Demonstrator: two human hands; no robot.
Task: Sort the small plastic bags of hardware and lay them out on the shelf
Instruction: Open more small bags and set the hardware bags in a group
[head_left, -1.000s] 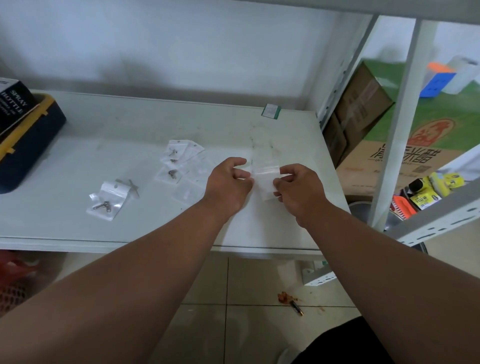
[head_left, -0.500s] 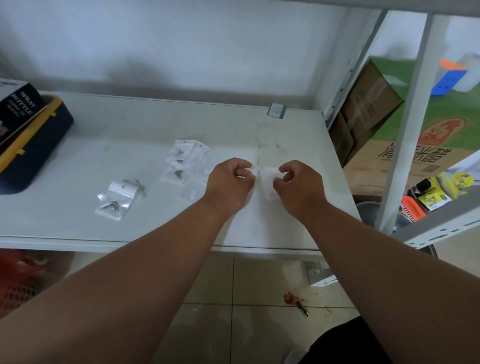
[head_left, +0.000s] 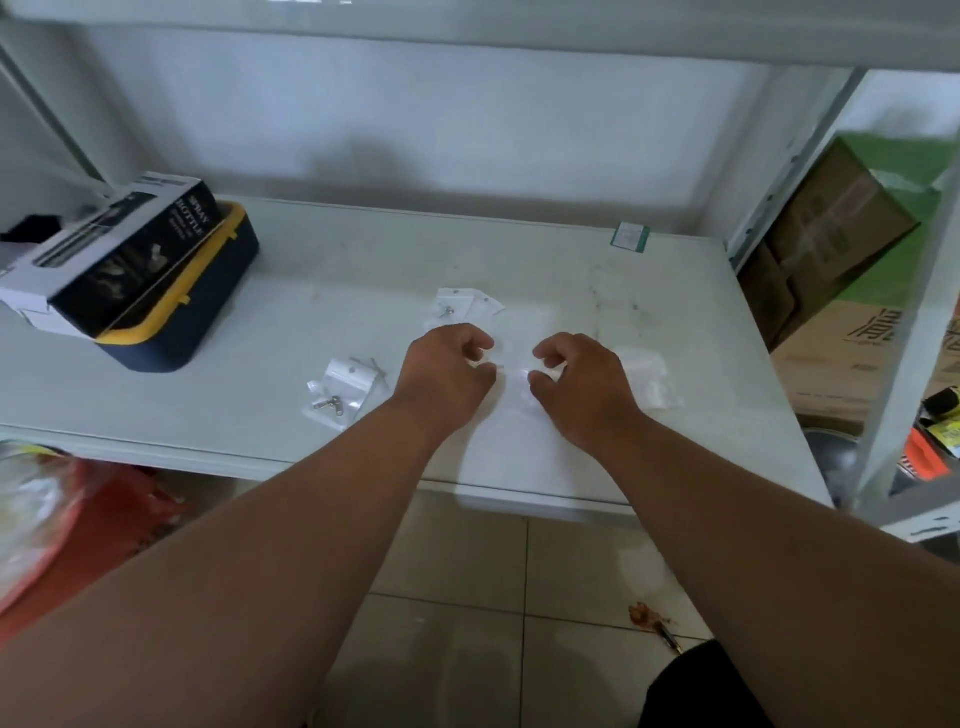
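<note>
Clear plastic lies between our fingertips: a small empty-looking bag on the white shelf. Our left hand and right hand have the fingers curled, and both seem to pinch the bag's edges, though blur hides the exact contact. Just right of the right hand lie more clear bags. Behind the left hand is a pile of bags with screws, and to its left a bag with a wing bolt. Further left, a spray bottle box rests on a blue and yellow case.
</note>
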